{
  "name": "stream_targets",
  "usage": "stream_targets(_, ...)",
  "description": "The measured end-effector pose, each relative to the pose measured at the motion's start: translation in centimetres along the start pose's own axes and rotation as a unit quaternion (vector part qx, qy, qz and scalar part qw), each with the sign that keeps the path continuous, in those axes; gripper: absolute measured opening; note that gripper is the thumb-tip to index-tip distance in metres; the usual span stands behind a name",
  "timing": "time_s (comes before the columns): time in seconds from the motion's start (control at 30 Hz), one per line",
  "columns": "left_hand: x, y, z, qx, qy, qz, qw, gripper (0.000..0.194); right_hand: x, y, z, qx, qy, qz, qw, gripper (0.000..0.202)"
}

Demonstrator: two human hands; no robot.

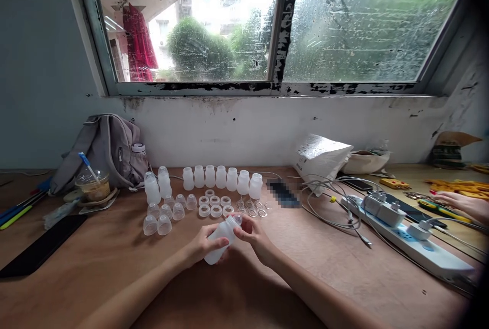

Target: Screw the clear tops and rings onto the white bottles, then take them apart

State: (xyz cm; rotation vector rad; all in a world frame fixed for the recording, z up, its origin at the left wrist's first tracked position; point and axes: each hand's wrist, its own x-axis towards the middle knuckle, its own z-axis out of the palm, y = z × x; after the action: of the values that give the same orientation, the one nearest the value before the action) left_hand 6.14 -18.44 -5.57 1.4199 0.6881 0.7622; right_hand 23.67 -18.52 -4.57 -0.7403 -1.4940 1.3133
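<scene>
One frosted, rounded bottle (215, 248): left grip (202, 242) clasps its body, right grip (255, 233) its top.

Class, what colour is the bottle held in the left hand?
The bottle is frosted, translucent white, seen best in the head view.

The left hand (206, 243) is bare and slim-fingered; behind it runs a bare, slender left forearm (153, 284), broadening away from the hand. The right hand (253, 235) is likewise bare, with a similarly slender, bare right forearm (301, 278) behind it.
</scene>
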Motion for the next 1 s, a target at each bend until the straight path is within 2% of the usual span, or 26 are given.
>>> stream_targets(0.13,0.2,-0.3,0.2,0.058,0.056,0.055,0.995,0.039,0.2,0.0,0.0,-0.012,-0.005,-0.012,1.000,0.037)
stream_targets(0.23,0.3,-0.2,0.4,0.033,0.097,0.089,0.991,0.036,0.5,0.5,0.0,-0.028,-0.003,-0.021,0.999,0.044)
stream_targets(0.37,0.4,-0.2,0.3,-0.009,0.123,0.124,0.985,0.038,0.5,1.7,0.1,-0.080,0.013,-0.018,0.997,0.053)
stream_targets(0.47,0.5,-0.7,-0.3,0.065,0.150,0.148,0.975,0.040,0.3,2.1,0.5,-0.058,-0.011,0.000,0.998,0.049)
stream_targets(0.53,0.5,-1.0,-1.2,0.185,0.176,0.161,0.953,0.039,0.2,1.9,0.6,-0.047,-0.010,0.004,0.999,0.040)
stream_targets(0.57,0.5,-1.1,-1.7,0.269,0.193,0.172,0.928,0.038,0.2,1.8,0.7,-0.049,0.002,0.001,0.999,0.036)
stream_targets(0.6,0.5,-1.1,-2.3,0.362,0.214,0.185,0.888,0.037,0.2,1.6,0.6,-0.052,0.021,-0.003,0.998,0.033)
stream_targets(0.67,0.5,-0.7,-3.6,0.539,0.259,0.197,0.777,0.033,0.4,1.3,0.3,-0.051,0.068,-0.010,0.996,0.030)
stream_targets(0.73,0.3,-0.2,-5.0,0.662,0.317,0.161,0.660,0.030,0.7,1.1,-0.1,-0.034,0.109,-0.009,0.993,0.029)
stream_targets(0.8,0.0,0.3,-6.3,0.729,0.361,0.085,0.575,0.032,1.0,1.1,-0.6,-0.006,0.137,-0.001,0.991,0.028)
stream_targets(0.83,-0.1,0.4,-6.8,0.751,0.363,0.043,0.550,0.035,1.1,1.2,-0.8,0.009,0.149,0.004,0.989,0.027)
stream_targets(0.9,-0.3,0.6,-7.7,0.778,0.333,-0.024,0.533,0.037,1.3,1.4,-1.2,0.036,0.169,0.012,0.985,0.026)
stream_targets(0.97,-0.4,0.7,-8.2,0.778,0.309,-0.048,0.545,0.032,1.5,1.5,-1.4,0.049,0.178,0.017,0.983,0.026)
stream_targets(1.0,-0.3,0.8,-8.3,0.767,0.309,-0.036,0.561,0.028,1.5,1.5,-1.5,0.051,0.181,0.017,0.982,0.026)
